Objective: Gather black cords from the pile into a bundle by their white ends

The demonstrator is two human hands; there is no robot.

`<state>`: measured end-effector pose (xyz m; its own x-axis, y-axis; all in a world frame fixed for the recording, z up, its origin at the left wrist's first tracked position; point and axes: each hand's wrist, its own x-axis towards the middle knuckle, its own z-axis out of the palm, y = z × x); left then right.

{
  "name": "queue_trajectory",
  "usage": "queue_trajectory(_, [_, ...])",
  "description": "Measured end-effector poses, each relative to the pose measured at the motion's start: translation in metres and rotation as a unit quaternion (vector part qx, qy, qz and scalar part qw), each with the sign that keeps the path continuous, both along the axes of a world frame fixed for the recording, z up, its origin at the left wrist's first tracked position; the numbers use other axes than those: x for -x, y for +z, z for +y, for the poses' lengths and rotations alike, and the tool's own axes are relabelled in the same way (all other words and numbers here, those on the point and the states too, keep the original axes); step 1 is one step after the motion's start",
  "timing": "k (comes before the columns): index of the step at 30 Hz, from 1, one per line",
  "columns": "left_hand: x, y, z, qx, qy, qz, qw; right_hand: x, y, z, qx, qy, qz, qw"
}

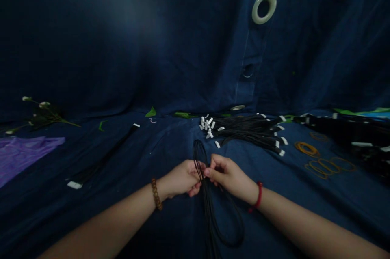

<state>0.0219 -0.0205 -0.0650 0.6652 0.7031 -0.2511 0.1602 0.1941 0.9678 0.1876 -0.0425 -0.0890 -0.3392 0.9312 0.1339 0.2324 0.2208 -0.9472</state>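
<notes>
A looped bundle of thin black cable (207, 206) hangs between my hands, with a narrow loop standing up above the fingers and a wider one drooping at the lower right. My left hand (187, 175), a beaded bracelet on its wrist, is closed around the bundle from the left. From the right, my right hand (227, 175) pinches the same strands with thumb and finger; a red band circles that wrist. The fingertips of both hands almost meet. The cable's lower end runs out of view at the bottom edge.
Behind my hands lies a pile of black cables with white connectors (243, 129). Rubber bands (307, 149) lie to the right, near more dark cables (362, 133). On the left are a single cable (106, 155), a purple cloth (27, 155) and artificial flowers (45, 115). A blue curtain (183, 39) rises behind.
</notes>
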Motion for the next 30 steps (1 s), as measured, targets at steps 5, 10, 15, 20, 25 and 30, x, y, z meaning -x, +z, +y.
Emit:
queue_trajectory(5, [0.002,-0.011,0.003,-0.033,0.024,-0.017,0.999,-0.003,-0.003,0.000,-0.047,-0.023,0.038,0.998])
queue_trajectory(10, [0.002,-0.011,0.006,-0.004,0.031,-0.022,0.999,-0.005,-0.005,0.001,-0.071,-0.041,0.021,0.996])
queue_trajectory(15, [0.000,-0.003,0.003,0.039,0.058,-0.032,0.997,-0.003,-0.009,0.001,-0.080,-0.054,-0.004,0.995])
queue_trajectory(20, [0.000,-0.003,0.005,0.075,0.056,-0.064,0.994,-0.002,-0.001,0.003,-0.098,-0.052,-0.039,0.993])
queue_trajectory(25, [0.004,-0.004,0.007,0.095,0.054,-0.114,0.987,-0.010,0.061,-0.024,-0.178,-0.096,-0.121,0.972])
queue_trajectory(30, [0.006,-0.007,0.007,0.106,0.052,-0.136,0.984,-0.007,0.083,-0.088,-0.240,-0.006,-0.256,0.936])
